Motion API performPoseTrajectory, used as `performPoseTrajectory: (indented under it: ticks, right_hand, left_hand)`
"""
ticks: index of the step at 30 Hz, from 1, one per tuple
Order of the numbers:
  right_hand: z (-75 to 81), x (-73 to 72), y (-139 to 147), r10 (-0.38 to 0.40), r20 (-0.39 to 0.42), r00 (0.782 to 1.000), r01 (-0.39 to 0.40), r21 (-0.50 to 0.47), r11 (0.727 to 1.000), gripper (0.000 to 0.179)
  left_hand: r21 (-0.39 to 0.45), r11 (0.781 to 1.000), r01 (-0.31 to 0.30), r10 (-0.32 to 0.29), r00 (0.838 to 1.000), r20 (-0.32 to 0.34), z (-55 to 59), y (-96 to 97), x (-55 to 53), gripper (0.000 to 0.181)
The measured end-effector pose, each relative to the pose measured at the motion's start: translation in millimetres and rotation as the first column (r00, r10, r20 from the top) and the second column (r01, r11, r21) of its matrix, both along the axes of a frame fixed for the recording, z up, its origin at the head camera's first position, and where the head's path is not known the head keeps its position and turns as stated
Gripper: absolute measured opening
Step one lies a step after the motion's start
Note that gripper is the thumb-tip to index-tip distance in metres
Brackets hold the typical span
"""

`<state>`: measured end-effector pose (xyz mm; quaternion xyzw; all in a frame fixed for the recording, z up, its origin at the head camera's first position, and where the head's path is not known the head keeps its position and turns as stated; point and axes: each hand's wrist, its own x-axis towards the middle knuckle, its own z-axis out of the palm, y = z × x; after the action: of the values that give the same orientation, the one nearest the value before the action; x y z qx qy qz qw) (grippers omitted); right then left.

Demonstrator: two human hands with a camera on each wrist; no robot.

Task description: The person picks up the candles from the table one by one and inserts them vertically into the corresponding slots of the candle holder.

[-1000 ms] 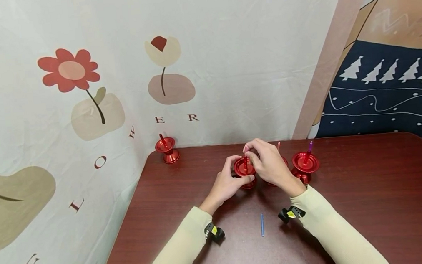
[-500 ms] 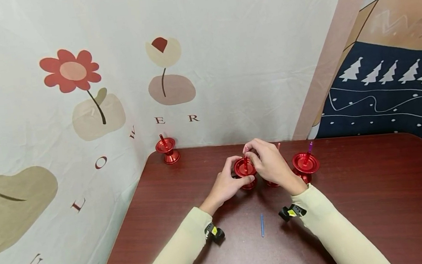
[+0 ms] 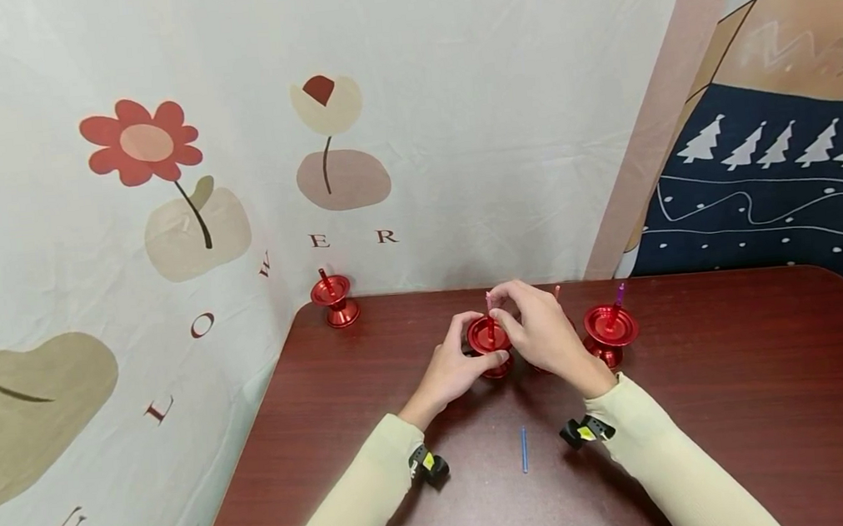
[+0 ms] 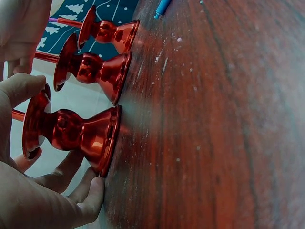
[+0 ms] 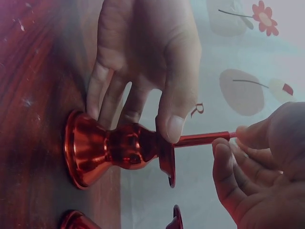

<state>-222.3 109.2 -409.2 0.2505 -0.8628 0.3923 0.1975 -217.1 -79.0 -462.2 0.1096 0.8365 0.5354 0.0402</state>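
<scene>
A red metal candlestick (image 3: 485, 339) stands upright near the table's back. My left hand (image 3: 452, 369) holds it by its dish, thumb on the rim, and the left wrist view shows the other fingers around the stem and base. From its upright tube rises a thin pink candle (image 3: 488, 300). My right hand (image 3: 544, 334) pinches this candle just above the tube with thumb and forefinger; the fingers partly cover it in the right wrist view. Behind that hand, a second candlestick (image 4: 88, 69) is mostly hidden in the head view, only its orange-pink candle tip (image 3: 557, 291) showing.
Right of the hands stands another red candlestick (image 3: 611, 327) with a purple candle (image 3: 621, 294). One more candlestick (image 3: 337, 310) is at the back left corner, with no candle showing above its tube. A blue candle (image 3: 524, 449) lies on the table (image 3: 742, 402) between the forearms.
My right fingers have shifted slightly to the right, so more of the pink candle shows. The left hand and the candlesticks stay in place.
</scene>
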Motion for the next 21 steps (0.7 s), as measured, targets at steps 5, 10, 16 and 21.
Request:
performPoseTrajectory:
  ticks: [5, 10, 16, 21]
  right_hand:
    - [2.1, 15.8, 6, -0.021, 0.01, 1.0, 0.021, -0.011, 1.0, 0.023]
    - [0.9, 35.6, 18, 0.026, 0.018, 1.0, -0.026, 0.015, 1.0, 0.014]
    - [-7.7, 55.7, 34, 0.125, 0.05, 0.991, -0.129, 0.073, 0.989, 0.017]
    - [-21.0, 66.3, 45, 0.18, 0.141, 0.973, -0.198, 0.124, 0.972, 0.018]
  left_hand:
    - [0.018, 1.0, 0.01, -0.01, 1.0, -0.008, -1.6, -0.1, 0.1, 0.072]
    - [0.043, 0.999, 0.018, -0.018, 1.0, -0.01, -3.5, -0.4, -1.2, 0.07]
    - [0.061, 0.998, 0.017, -0.017, 1.0, 0.009, -3.7, 0.0, -2.0, 0.07]
    - [0.061, 0.998, 0.007, -0.008, 1.0, 0.021, -3.6, 1.9, -3.6, 0.071]
